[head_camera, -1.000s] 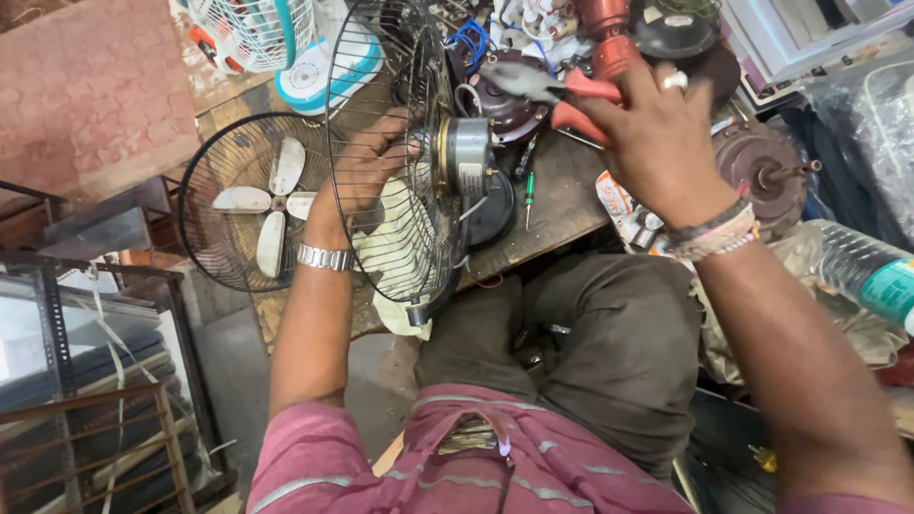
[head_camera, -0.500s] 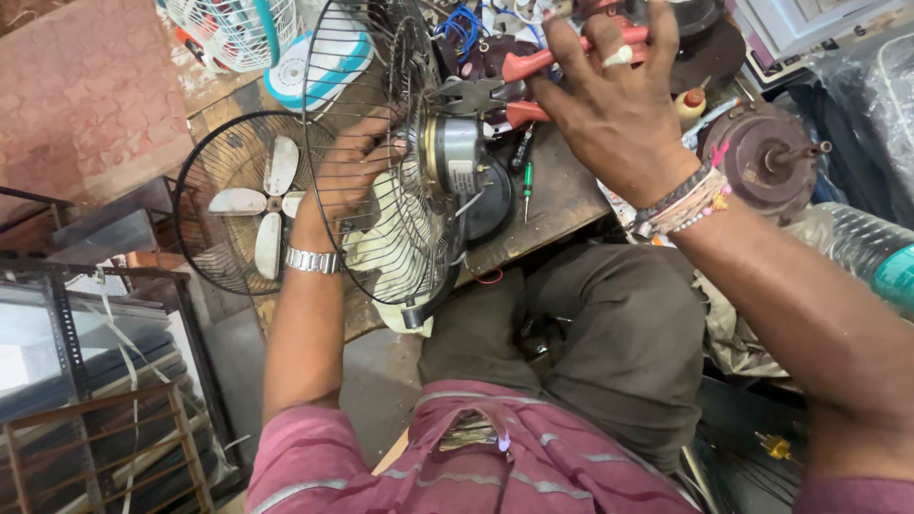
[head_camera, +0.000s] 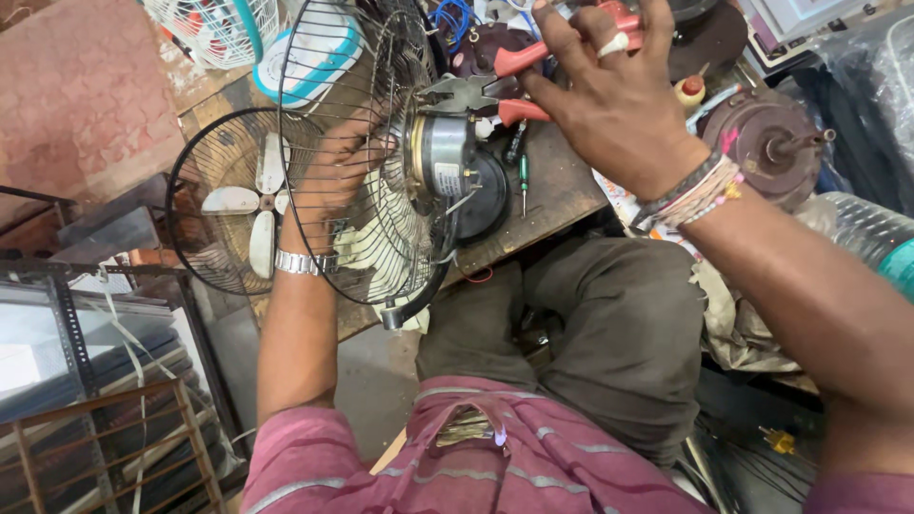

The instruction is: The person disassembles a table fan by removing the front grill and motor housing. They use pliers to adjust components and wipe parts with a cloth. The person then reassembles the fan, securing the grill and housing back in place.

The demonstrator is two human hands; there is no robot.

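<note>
A fan with a black wire guard [head_camera: 333, 114] and a silver motor [head_camera: 446, 157] stands tilted on the wooden workbench [head_camera: 557, 195]. My left hand [head_camera: 335, 171] reaches behind the guard and grips the fan from inside the cage; a metal watch is on that wrist. My right hand [head_camera: 614, 95] holds red-handled pliers [head_camera: 495, 88], whose jaws touch the top of the motor. A ring sits on one finger and beaded bands circle the right wrist.
A second fan with white blades [head_camera: 228, 205] leans at the left. A brown motor [head_camera: 766, 133] and a clear bottle [head_camera: 871, 233] lie at the right. A green screwdriver [head_camera: 523, 181] rests on the bench. Metal racks [head_camera: 86, 381] stand lower left.
My right hand has brought the pliers leftward until the jaws meet the motor. My left hand has kept its grip behind the guard.
</note>
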